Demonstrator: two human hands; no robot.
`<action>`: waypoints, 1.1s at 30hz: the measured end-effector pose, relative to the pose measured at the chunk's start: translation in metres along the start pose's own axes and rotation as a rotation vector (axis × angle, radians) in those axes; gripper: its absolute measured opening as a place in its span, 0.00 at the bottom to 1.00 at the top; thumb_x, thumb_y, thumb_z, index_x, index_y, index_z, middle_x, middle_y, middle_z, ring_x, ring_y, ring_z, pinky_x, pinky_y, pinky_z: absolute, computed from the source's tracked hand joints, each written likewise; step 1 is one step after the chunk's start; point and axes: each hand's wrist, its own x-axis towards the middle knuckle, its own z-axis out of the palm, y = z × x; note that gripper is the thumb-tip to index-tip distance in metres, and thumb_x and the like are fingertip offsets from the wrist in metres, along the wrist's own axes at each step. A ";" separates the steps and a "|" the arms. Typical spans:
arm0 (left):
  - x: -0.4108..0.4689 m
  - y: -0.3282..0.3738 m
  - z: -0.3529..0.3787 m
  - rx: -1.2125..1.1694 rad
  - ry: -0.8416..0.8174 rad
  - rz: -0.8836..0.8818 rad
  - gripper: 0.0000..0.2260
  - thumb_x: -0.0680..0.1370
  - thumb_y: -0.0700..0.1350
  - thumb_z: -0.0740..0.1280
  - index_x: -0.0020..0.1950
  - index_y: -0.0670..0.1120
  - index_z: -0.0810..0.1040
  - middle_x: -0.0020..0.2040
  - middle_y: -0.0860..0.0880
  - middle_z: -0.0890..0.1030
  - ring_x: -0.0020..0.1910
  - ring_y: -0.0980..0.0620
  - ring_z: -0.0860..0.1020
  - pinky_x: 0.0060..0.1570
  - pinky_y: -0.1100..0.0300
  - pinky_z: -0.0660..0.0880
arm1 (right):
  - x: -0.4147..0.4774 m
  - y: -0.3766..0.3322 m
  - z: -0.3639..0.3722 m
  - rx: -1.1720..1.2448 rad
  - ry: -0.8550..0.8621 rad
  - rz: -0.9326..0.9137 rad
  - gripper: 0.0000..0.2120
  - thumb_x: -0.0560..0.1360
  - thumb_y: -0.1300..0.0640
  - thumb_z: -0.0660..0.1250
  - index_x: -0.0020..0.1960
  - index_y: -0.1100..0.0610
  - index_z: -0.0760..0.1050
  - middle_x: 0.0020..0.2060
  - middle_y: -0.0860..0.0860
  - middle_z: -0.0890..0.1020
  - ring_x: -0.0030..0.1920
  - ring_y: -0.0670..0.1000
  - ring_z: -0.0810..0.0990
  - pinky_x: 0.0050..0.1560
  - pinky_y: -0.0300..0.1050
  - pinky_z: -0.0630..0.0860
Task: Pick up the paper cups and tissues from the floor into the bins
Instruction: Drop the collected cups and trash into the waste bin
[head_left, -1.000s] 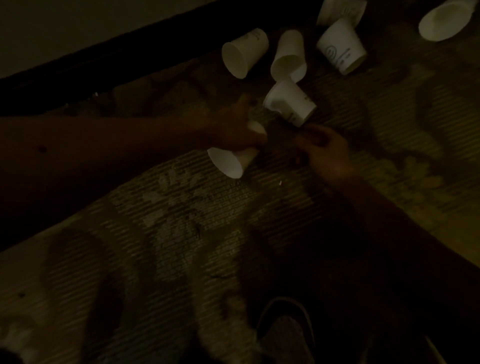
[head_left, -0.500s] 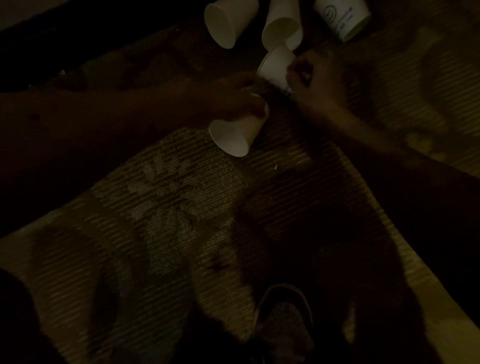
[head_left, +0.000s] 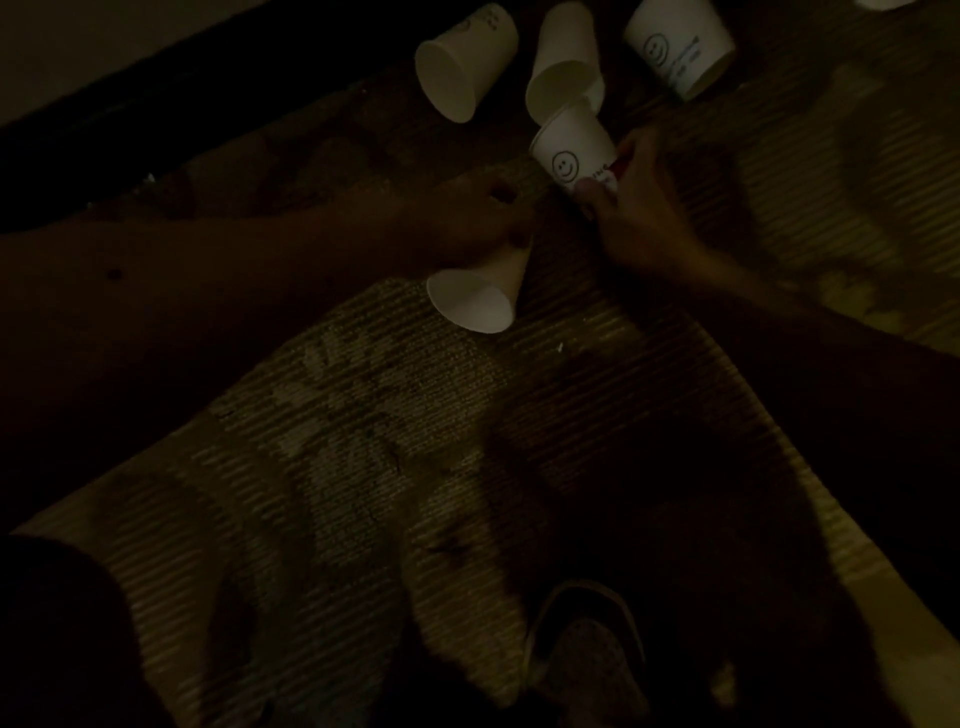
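The scene is very dark. My left hand (head_left: 467, 218) grips a white paper cup (head_left: 478, 296) by its base, the mouth pointing toward me. My right hand (head_left: 639, 208) holds another white cup with a smiley print (head_left: 571, 150), thumb and fingers round its lower end. Three more white cups lie on their sides further away: a left cup (head_left: 462, 67), a middle cup (head_left: 563, 62) touching the held smiley cup, and a right cup with a smiley print (head_left: 675, 47). No tissues or bins are in view.
A patterned rug (head_left: 363, 415) covers the floor under the cups. A dark skirting edge (head_left: 208, 93) runs along the wall at the upper left. My shoe (head_left: 587, 649) shows at the bottom centre. Part of another white cup (head_left: 883, 4) peeks in at the top right.
My right hand reached to the smiley cup and closed round it, tipping it so the print shows. My left hand has kept its cup almost in place.
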 end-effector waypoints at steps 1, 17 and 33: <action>0.000 0.000 -0.001 0.008 0.008 0.013 0.21 0.78 0.49 0.67 0.71 0.52 0.71 0.73 0.46 0.66 0.61 0.50 0.69 0.52 0.56 0.69 | -0.001 0.002 0.000 0.033 -0.004 0.011 0.25 0.80 0.52 0.63 0.71 0.59 0.58 0.65 0.56 0.70 0.57 0.47 0.71 0.51 0.41 0.68; 0.048 0.032 0.015 0.565 0.175 0.278 0.36 0.79 0.58 0.64 0.81 0.51 0.49 0.79 0.41 0.36 0.78 0.40 0.53 0.71 0.45 0.62 | -0.002 0.013 -0.011 0.501 0.193 0.255 0.26 0.80 0.49 0.64 0.70 0.59 0.59 0.56 0.50 0.69 0.57 0.49 0.73 0.57 0.47 0.75; 0.061 0.049 -0.020 0.555 0.164 0.342 0.45 0.76 0.59 0.69 0.81 0.44 0.45 0.81 0.43 0.51 0.79 0.44 0.52 0.74 0.51 0.53 | -0.003 0.005 -0.026 0.610 0.186 0.357 0.30 0.81 0.49 0.62 0.75 0.61 0.54 0.72 0.56 0.66 0.69 0.54 0.69 0.68 0.54 0.70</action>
